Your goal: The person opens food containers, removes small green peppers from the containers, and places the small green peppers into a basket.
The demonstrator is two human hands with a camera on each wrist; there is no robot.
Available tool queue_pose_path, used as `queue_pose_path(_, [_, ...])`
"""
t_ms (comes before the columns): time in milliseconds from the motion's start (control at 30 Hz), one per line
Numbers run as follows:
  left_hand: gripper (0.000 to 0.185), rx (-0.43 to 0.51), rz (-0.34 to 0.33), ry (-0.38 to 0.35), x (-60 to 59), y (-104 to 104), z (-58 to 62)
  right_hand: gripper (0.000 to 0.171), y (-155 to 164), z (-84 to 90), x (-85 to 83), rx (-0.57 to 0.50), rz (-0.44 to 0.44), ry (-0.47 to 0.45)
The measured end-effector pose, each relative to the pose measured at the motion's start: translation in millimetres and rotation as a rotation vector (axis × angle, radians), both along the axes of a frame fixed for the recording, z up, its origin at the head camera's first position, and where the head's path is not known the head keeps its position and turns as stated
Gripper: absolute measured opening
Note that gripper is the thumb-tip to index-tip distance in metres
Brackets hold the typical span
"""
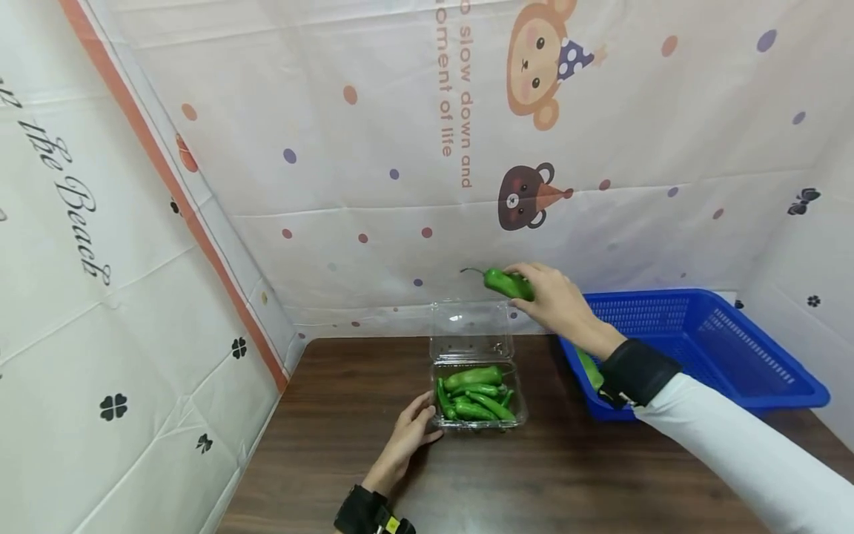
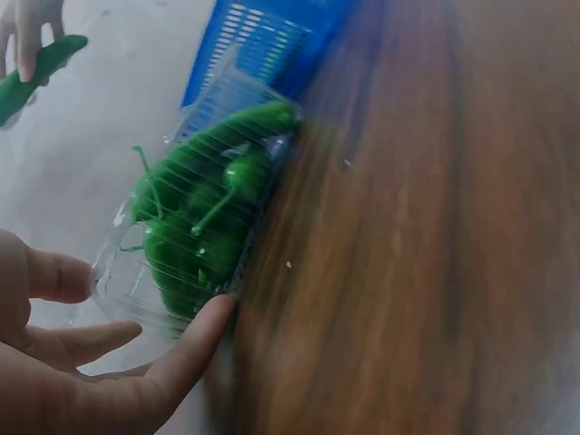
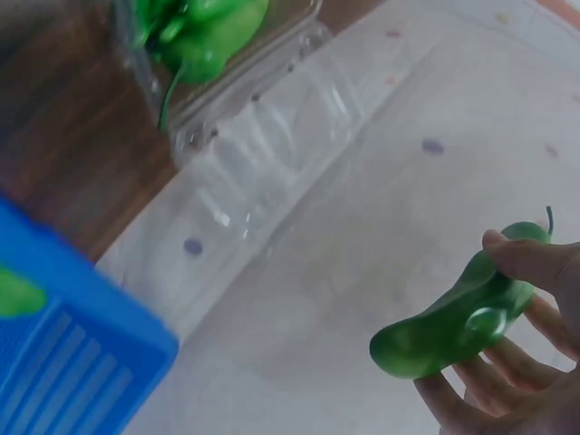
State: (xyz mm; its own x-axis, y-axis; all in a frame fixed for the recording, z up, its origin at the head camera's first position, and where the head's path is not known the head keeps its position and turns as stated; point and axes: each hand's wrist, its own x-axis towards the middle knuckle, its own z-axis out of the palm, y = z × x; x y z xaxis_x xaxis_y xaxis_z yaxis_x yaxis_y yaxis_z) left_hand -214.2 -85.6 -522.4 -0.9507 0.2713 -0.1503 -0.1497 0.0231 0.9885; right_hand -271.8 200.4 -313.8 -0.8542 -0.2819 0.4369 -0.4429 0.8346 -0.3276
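A clear plastic clamshell box stands on the dark wooden table, its lid tipped up at the back. Several green peppers lie inside. My left hand rests against the box's near left corner with straight fingers. My right hand hovers above and behind the lid and holds a single green pepper between thumb and fingers.
A blue plastic basket sits at the right of the table, with another green pepper in its near corner. Printed cloth walls close in the back and left.
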Motion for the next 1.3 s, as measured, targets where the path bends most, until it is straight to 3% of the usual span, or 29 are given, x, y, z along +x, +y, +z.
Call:
queue_pose_path(233, [0.052,-0.221,-0.007,0.141,-5.9,5,13.6,0.052,49,7.9,5.0,-0.060,-0.082,-0.001])
queue_pose_path(500, [0.054,-0.325,-0.005,0.170,-15.8,16,19.1,0.055,112,-7.0,5.9,-0.016,-0.191,-0.133])
queue_pose_path(733, [0.053,-0.306,0.000,0.149,-15.0,13,22.4,0.060,146,-24.8,-0.9,-0.026,-0.278,-0.227])
queue_pose_path(1000, [0.046,-0.305,0.093,0.140,-11.4,12,13.4,0.065,159,-57.2,-15.4,0.080,-0.227,-0.462])
queue_pose_path(1067, [0.046,-0.300,0.097,0.131,-7.8,10,11.5,0.061,158,-67.6,-16.8,0.080,-0.218,-0.507])
queue_pose_path(1200, [0.047,-0.301,0.084,0.116,-2.4,7,8.7,0.034,159,-85.2,-18.0,0.070,-0.235,-0.594])
queue_pose_path(1300, [0.048,-0.306,0.069,0.112,-0.1,8,8.5,0.025,160,-95.1,-18.3,0.071,-0.229,-0.661])
